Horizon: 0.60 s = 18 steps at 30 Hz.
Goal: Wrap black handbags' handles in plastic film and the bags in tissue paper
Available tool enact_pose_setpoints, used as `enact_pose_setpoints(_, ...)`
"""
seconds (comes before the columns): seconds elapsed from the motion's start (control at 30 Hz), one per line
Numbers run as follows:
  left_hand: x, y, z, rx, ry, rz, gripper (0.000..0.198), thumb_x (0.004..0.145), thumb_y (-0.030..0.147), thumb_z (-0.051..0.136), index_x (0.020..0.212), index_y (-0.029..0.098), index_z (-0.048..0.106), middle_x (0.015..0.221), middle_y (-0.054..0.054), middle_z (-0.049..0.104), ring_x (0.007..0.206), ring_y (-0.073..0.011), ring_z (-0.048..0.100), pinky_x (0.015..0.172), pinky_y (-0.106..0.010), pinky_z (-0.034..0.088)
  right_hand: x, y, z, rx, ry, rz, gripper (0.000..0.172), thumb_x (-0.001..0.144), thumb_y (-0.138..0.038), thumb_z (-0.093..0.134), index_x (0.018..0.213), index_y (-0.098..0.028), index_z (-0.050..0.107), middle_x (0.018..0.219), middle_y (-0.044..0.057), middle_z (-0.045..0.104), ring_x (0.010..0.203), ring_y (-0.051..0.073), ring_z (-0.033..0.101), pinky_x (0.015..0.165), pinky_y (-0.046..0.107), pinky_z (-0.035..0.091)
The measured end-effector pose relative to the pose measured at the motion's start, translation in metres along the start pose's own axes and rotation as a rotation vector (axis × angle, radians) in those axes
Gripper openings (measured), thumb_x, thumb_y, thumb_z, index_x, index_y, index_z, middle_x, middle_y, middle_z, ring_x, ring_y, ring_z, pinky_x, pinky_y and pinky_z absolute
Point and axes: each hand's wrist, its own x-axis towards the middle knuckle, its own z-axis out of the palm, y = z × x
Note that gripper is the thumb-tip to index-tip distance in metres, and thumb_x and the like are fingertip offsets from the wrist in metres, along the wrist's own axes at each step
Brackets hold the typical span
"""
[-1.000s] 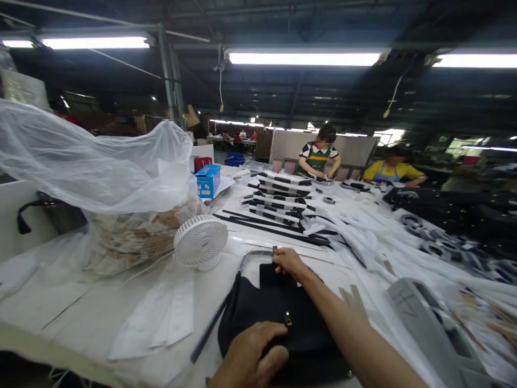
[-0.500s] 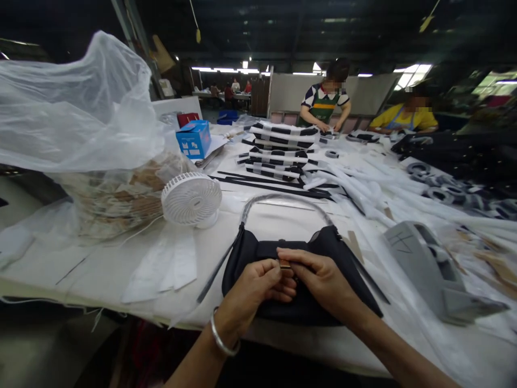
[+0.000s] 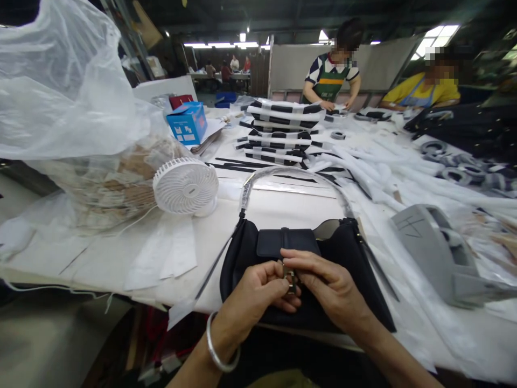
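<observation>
A black handbag [image 3: 250, 253] lies flat on the white table [image 3: 218, 231] in front of me, its plastic-wrapped handle [image 3: 283, 175] arching away from me. A small flap [image 3: 288, 242] sits on its upper front. My left hand [image 3: 254, 296], with a silver bangle on the wrist, and my right hand [image 3: 327, 288] meet at the bag's middle. Both pinch the small metal clasp [image 3: 290, 278] between their fingertips.
A white desk fan [image 3: 186, 186] stands left of the bag beside a big clear plastic bag [image 3: 68, 108] of brown pieces. A blue box [image 3: 187, 123], stacked wrapped black bags [image 3: 283, 132], white wrapping strips and a grey tape dispenser [image 3: 440, 253] lie around. Two people work at the far side.
My hands have come together on the clasp from the bag's top and bottom. The view has tilted down and the bag's flap now shows above my fingers.
</observation>
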Motion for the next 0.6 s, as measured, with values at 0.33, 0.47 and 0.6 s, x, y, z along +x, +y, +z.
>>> enact_pose_setpoints(0.33,-0.0009,0.002,0.0022,-0.002,0.011,-0.033,0.025,0.068,0.025,0.072,0.086,0.011,0.061,0.082,-0.008,0.069,0.068,-0.0152,0.066,0.065,-0.026,0.053,0.0018,0.0013,0.0007,0.042,0.038,0.144,0.023,0.092,-0.031,0.057,0.106,-0.028,0.074,0.119,0.003,0.07,0.112,0.022,0.065,0.1,0.037,0.051)
enact_pose_setpoints(0.47,-0.0004,0.0018,0.0001,-0.022,-0.006,-0.039,0.026,0.069,0.027,0.073,0.086,0.012,0.061,0.079,-0.008,0.069,0.065,-0.015,0.066,0.063,-0.025,0.054,0.0041,0.0001,0.002,0.045,0.071,0.208,0.024,0.089,-0.035,0.06,0.106,-0.027,0.075,0.117,0.004,0.071,0.11,0.024,0.066,0.099,0.04,0.053)
enact_pose_setpoints(0.6,0.0,-0.0006,-0.0028,-0.032,-0.027,-0.037,0.027,0.073,0.03,0.073,0.089,0.012,0.06,0.078,-0.008,0.07,0.064,-0.0147,0.067,0.062,-0.025,0.054,0.0052,-0.0017,0.0024,0.059,0.081,0.227,0.024,0.088,-0.036,0.062,0.105,-0.026,0.075,0.115,0.004,0.072,0.109,0.025,0.067,0.098,0.042,0.053)
